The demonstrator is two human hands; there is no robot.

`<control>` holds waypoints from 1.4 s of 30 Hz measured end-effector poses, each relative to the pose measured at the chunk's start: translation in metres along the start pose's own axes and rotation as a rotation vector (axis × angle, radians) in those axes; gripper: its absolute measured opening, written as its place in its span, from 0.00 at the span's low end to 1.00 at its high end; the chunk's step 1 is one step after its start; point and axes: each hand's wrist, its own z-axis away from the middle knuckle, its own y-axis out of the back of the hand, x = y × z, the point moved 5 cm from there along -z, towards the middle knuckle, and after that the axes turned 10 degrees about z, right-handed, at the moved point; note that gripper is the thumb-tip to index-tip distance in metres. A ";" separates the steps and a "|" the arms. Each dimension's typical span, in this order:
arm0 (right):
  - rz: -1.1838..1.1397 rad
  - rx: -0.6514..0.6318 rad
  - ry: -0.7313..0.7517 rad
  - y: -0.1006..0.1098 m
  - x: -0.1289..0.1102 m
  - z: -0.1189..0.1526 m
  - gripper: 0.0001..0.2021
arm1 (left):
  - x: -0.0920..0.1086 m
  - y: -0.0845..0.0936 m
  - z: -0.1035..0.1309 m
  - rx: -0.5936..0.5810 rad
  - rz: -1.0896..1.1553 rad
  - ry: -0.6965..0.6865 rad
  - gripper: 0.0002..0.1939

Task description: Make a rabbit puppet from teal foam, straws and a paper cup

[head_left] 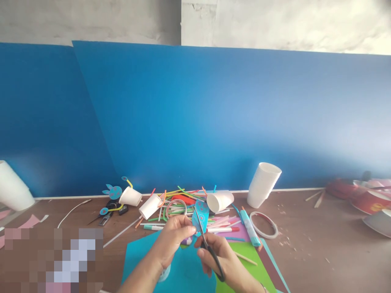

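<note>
My left hand (177,236) pinches a piece of blue paper (201,213) that has small red markings on it. In my right hand (218,256) is a pair of scissors (214,254) with black handles, its blades lying against the paper's lower part. Both hands are above a large blue sheet (183,266) and a green sheet (242,262). Just beyond them a white paper cup (220,201) lies on its side, and another cup (150,206) with an orange bendy straw lies to its left.
Coloured straws (174,199) and markers (222,229) are heaped behind the hands. A tall cup stack (264,185) and a tape roll (264,225) are at right. A blue rabbit-like cutout (114,192) sits by a cup at left. A blue panel (214,122) closes off the back.
</note>
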 end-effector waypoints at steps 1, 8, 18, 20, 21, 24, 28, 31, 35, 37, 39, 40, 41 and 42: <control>0.004 0.002 -0.005 0.000 -0.001 0.000 0.25 | 0.000 0.000 0.000 0.002 0.000 0.003 0.09; -0.003 0.004 -0.020 0.002 -0.002 0.001 0.24 | 0.001 0.001 0.001 0.018 -0.011 0.017 0.09; -0.007 -0.013 -0.017 0.002 0.001 -0.001 0.22 | -0.003 0.002 -0.001 -0.027 0.001 0.033 0.08; -0.003 -0.007 0.000 0.003 0.003 -0.001 0.22 | -0.002 0.000 0.000 -0.036 0.005 0.030 0.08; 0.001 -0.004 -0.001 0.003 0.003 -0.002 0.21 | -0.001 0.000 0.000 -0.037 0.006 0.026 0.07; 0.008 -0.017 -0.026 0.003 0.004 -0.001 0.22 | 0.001 -0.001 0.000 -0.052 0.001 0.026 0.08; 0.014 -0.021 -0.032 0.003 0.001 0.000 0.24 | 0.001 -0.002 0.001 -0.088 -0.017 0.050 0.08; 0.018 -0.024 -0.032 0.004 -0.001 0.001 0.23 | 0.000 0.000 0.000 -0.089 -0.023 0.055 0.07; -0.001 -0.053 -0.051 0.004 -0.002 0.001 0.25 | -0.003 0.003 -0.002 -0.106 -0.048 0.073 0.07; -0.014 -0.066 -0.058 0.004 -0.004 0.002 0.27 | -0.004 0.004 -0.002 -0.106 -0.070 0.092 0.07; -0.006 -0.070 -0.070 0.005 -0.006 0.002 0.26 | -0.003 0.005 -0.002 -0.100 -0.088 0.103 0.08; 0.004 -0.069 -0.079 0.006 -0.006 0.002 0.26 | -0.003 0.005 -0.002 -0.096 -0.095 0.104 0.07; 0.012 -0.070 -0.088 0.006 -0.006 0.002 0.25 | -0.002 0.005 -0.001 -0.096 -0.101 0.105 0.07; 0.018 -0.072 -0.095 0.007 -0.005 0.002 0.24 | -0.002 0.005 -0.001 -0.096 -0.107 0.108 0.07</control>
